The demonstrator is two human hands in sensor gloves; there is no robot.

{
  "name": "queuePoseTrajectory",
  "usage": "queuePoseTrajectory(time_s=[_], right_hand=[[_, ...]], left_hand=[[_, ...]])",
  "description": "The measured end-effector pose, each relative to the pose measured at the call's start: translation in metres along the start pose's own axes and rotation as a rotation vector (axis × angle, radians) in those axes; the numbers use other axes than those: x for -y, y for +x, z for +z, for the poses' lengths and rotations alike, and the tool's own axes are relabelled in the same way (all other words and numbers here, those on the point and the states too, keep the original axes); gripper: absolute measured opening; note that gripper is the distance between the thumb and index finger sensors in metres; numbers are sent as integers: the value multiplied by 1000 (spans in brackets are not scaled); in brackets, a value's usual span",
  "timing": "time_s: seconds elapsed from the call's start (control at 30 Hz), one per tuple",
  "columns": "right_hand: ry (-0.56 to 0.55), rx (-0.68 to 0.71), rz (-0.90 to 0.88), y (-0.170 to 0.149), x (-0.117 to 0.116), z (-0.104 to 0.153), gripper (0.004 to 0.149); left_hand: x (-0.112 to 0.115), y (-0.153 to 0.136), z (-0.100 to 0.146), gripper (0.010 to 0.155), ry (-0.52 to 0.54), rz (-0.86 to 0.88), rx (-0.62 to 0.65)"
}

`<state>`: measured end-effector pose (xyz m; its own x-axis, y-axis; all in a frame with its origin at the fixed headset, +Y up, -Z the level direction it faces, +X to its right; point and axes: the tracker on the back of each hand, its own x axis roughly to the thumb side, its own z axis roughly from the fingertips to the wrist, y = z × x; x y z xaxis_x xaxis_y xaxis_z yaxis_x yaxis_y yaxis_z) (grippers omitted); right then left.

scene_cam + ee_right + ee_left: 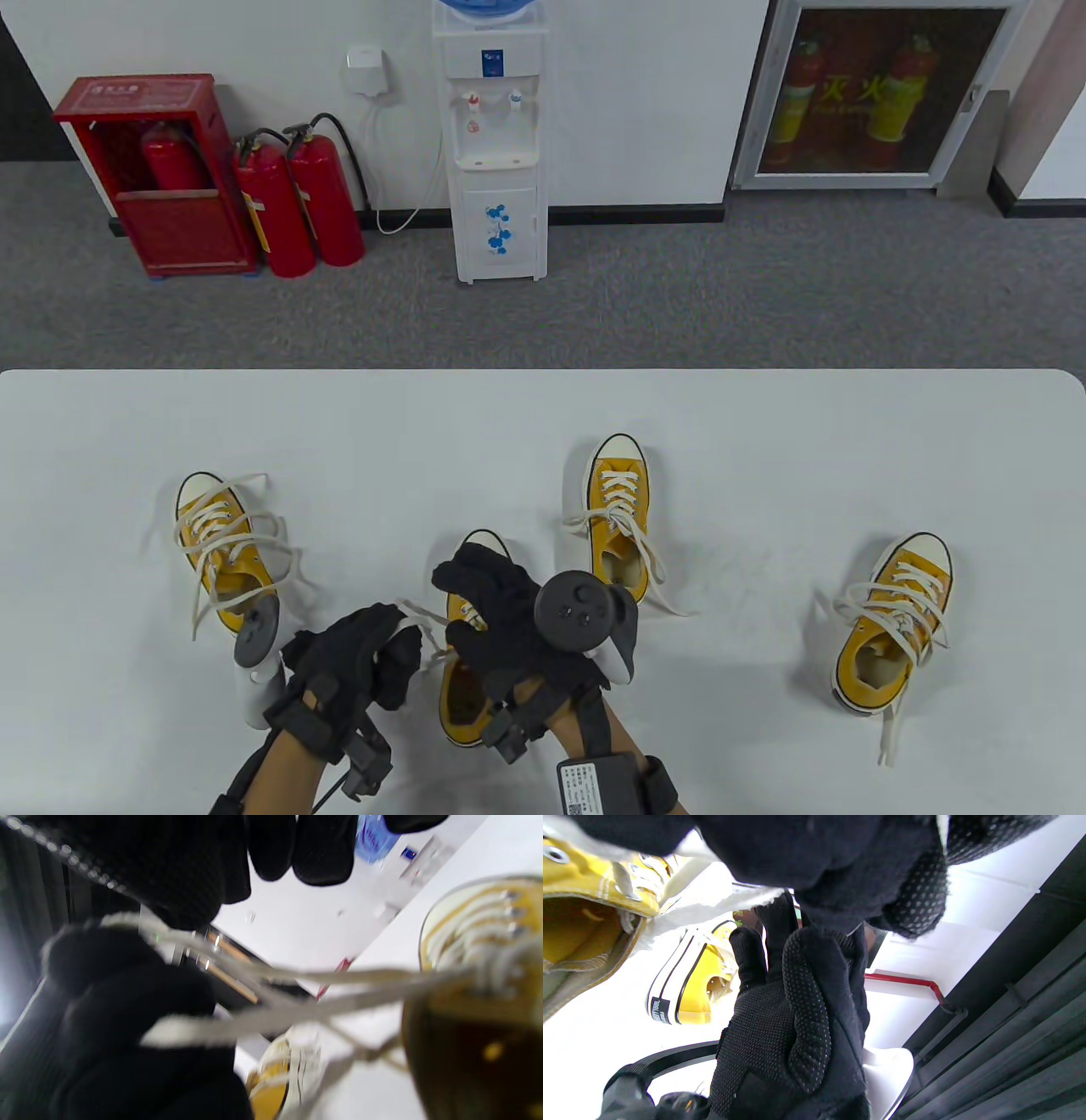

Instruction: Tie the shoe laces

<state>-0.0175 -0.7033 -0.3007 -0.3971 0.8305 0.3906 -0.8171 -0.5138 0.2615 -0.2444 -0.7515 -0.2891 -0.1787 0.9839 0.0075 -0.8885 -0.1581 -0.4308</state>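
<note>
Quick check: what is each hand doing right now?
Left hand: pinches a white lace of the middle shoe.
Right hand: over that shoe, grips the lace.

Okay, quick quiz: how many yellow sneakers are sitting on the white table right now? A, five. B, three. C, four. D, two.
C: the table view shows a far-left shoe, the shoe under the hands, one behind it and a far-right shoe.
</note>
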Motion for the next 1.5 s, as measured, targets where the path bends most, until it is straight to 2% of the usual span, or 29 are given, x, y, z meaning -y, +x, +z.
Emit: queuePoseTrajectory(time_s=[0.07, 0.17, 0.27, 0.57, 0.77, 0.93, 1.1, 1.33, 1.5], right_hand=[[16, 1, 9, 2, -5, 0, 63], [-6, 2, 11, 2, -9, 1, 53], [-96, -14, 19, 0, -8, 3, 43], [-162, -20, -116, -3, 5, 5, 45], [-133, 52, -106, 5, -1, 6, 47], [-127, 95, -58, 9, -2, 7, 46], [-80, 97, -5, 9, -6, 5, 43], [42, 49, 263, 0, -19, 3, 42], [77, 23, 347, -4, -24, 2, 43]], left_hand=[[1, 1, 0, 43, 2, -3, 2], [1, 2, 0, 43, 8, -34, -2], [0, 2, 1, 43, 25, -72, -8], [-11, -1, 7, 40, 183, -198, -57], [-14, -3, 10, 40, 260, -180, -84], [-21, -4, 14, 43, 310, -70, -80], [-28, -7, 16, 45, 315, 45, -69], [-27, -6, 15, 47, 301, 146, -45], [-26, -3, 15, 46, 297, 127, -36]])
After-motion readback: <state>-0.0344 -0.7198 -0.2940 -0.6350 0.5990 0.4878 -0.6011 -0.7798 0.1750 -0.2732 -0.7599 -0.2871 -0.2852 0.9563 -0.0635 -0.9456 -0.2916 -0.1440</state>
